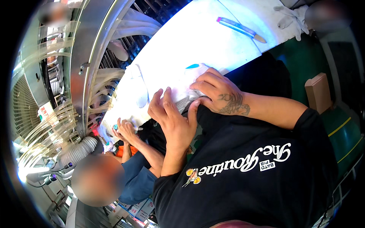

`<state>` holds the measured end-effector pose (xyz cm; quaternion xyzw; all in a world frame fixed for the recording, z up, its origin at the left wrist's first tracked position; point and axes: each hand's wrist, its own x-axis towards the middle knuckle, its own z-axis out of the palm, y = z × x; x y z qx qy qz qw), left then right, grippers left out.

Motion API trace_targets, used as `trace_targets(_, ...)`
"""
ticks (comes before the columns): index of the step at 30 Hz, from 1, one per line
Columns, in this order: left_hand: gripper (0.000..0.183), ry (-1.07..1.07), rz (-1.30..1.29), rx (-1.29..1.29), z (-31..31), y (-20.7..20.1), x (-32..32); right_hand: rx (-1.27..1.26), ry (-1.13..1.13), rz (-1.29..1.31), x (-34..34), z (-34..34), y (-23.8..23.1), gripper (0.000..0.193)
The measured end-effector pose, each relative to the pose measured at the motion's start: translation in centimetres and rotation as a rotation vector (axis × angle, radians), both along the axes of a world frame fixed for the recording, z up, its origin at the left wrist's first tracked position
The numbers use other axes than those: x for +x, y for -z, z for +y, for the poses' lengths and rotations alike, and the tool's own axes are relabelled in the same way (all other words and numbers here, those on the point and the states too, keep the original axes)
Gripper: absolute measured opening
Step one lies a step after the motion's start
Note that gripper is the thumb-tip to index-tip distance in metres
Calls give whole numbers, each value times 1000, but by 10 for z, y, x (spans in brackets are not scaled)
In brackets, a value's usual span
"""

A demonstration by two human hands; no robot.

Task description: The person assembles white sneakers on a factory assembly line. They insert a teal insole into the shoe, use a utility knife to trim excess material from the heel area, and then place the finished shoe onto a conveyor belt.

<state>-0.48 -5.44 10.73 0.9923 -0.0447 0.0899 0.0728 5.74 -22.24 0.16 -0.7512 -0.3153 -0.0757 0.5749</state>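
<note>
A white, shoe-like piece [195, 76] with a teal patch lies at the near edge of the white worktable [167, 49]. My right hand [224, 93] is closed on it, fingers curled over its top. Below the fingers shows a greyish, textured part [184, 103] of what looks like the same piece. My left hand [171, 117] is beside it with fingers spread and the thumb reaching toward my right hand. Its fingertips are at the left side of the piece; whether they press on it I cannot tell.
A flat brush [241, 29] lies farther back, with white gloves [292, 21] beyond it. More white pieces [138, 85] lie left. A co-worker's hand [127, 129] works at the left end. Clear hoses [102, 85] line the machine; a tan box [318, 91] stands right.
</note>
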Motion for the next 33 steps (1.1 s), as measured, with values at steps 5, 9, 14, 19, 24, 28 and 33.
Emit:
trace_targets(5,78,85,14,112,-1,-6,12,-11,-105,188,5,2,-2,36)
trace_targets(9,76,151,25,77,10,-14,26,-21,-177,172,21,1,3,33)
trace_targets(14,65,139,-69,-18,23,1,34,-37,-224,271,38,7,2,37)
trace_targets(19,58,141,-98,-112,38,12,34,-122,-230,433,46,12,-5,51)
trace_targets(24,55,17,-73,-129,40,18,31,-323,-175,518,53,21,-18,67)
trace_targets(28,52,-170,-104,-94,40,39,35,-494,-183,595,62,29,-35,67)
trace_targets(33,37,-245,-175,-356,83,76,56,-306,-161,467,65,27,-8,63)
